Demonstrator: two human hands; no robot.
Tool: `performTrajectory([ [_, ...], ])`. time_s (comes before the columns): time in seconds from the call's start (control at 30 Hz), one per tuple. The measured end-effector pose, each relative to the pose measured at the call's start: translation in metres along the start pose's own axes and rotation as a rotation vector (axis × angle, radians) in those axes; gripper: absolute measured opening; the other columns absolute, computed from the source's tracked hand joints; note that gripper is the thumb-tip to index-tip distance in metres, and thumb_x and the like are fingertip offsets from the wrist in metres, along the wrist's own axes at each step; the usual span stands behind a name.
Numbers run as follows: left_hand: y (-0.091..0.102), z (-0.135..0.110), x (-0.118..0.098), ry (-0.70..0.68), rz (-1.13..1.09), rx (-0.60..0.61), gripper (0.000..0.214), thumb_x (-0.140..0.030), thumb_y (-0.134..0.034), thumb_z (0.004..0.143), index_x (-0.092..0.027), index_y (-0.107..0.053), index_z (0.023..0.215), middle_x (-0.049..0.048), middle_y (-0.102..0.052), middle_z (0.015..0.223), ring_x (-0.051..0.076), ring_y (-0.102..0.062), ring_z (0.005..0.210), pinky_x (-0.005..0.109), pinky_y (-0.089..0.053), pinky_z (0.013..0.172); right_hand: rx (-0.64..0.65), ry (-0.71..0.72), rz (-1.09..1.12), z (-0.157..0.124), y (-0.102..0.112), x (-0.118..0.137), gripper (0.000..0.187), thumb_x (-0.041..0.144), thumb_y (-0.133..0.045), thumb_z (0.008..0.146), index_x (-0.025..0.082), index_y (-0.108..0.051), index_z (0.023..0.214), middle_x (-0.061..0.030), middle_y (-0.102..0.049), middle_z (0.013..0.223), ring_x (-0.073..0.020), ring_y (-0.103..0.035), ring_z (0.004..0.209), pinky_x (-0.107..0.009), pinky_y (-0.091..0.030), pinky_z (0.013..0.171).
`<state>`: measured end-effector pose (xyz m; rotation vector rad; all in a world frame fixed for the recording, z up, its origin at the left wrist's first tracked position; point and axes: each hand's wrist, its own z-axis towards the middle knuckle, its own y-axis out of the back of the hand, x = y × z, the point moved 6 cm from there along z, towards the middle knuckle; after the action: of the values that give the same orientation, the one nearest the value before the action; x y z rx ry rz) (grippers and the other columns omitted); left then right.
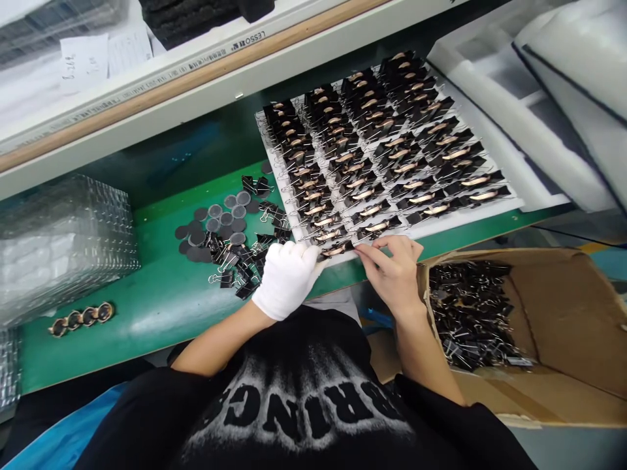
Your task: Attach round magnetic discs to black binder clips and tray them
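My left hand (289, 277), in a white glove, is curled closed at the left end of a clipped piece (337, 250) in the front row of the white tray (434, 230). This piece is a tan-edged part with black binder clips on it. My right hand (394, 271), bare, pinches the piece's right end between thumb and fingertips. Rows of similar clipped pieces (363, 194) fill the tray, their wire handles sticking out. Left of the tray, loose black binder clips (245, 264) lie in a heap beside dark and clear round discs (225, 219).
An open cardboard box (563, 313) full of binder clips stands at the right. Stacked clear plastic trays (68, 241) are at the left, near a row of joined rings (81, 318) on the green table (161, 320). White foam (509, 117) leans at the back right. A shelf edge (196, 98) crosses above.
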<state>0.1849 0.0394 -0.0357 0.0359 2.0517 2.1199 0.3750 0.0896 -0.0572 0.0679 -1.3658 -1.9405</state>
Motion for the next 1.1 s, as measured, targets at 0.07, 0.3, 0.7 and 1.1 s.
performTrajectory([
  [0.07, 0.001, 0.000, -0.002, 0.000, -0.004, -0.006, 0.035, -0.046, -0.048, 0.107, -0.019, -0.071, 0.102, 0.0091, -0.070, 0.085, 0.027, -0.061, 0.084, 0.040, -0.029, 0.072, -0.010, 0.023, -0.002, 0.001, 0.001, 0.000, 0.009, 0.022, -0.069, 0.099, 0.025, -0.077, 0.099, -0.0050, -0.065, 0.089, -0.0213, -0.059, 0.092, -0.039, -0.034, 0.084],
  [0.3, 0.003, -0.017, 0.018, 0.090, -0.042, -0.097, 0.051, -0.063, -0.061, 0.096, -0.018, -0.067, 0.120, 0.0108, -0.070, 0.104, 0.029, -0.061, 0.101, 0.040, -0.035, 0.081, -0.042, 0.079, -0.026, 0.000, -0.002, -0.002, 0.007, 0.021, -0.071, 0.099, 0.025, -0.077, 0.097, -0.0028, -0.064, 0.090, -0.0192, -0.057, 0.091, -0.038, -0.030, 0.085],
  [0.7, -0.008, -0.018, 0.013, 0.030, 0.128, 0.130, 0.053, -0.048, -0.034, 0.110, -0.013, -0.071, 0.123, 0.0109, -0.067, 0.083, 0.029, -0.061, 0.085, 0.043, -0.028, 0.074, -0.024, 0.053, -0.040, -0.001, -0.005, -0.004, 0.011, 0.025, -0.068, 0.101, 0.026, -0.078, 0.095, -0.0018, -0.063, 0.089, -0.0175, -0.056, 0.089, -0.038, -0.027, 0.089],
  [1.1, 0.034, -0.057, 0.006, 0.037, -0.014, -0.174, 0.047, -0.049, -0.052, 0.104, -0.020, -0.062, 0.140, 0.0108, -0.074, 0.113, 0.026, -0.066, 0.104, 0.044, -0.041, 0.086, -0.181, 0.063, -0.119, -0.029, -0.002, 0.003, 0.015, 0.021, -0.066, 0.098, 0.021, -0.075, 0.110, -0.0061, -0.066, 0.097, -0.0200, -0.062, 0.095, -0.037, -0.039, 0.092],
])
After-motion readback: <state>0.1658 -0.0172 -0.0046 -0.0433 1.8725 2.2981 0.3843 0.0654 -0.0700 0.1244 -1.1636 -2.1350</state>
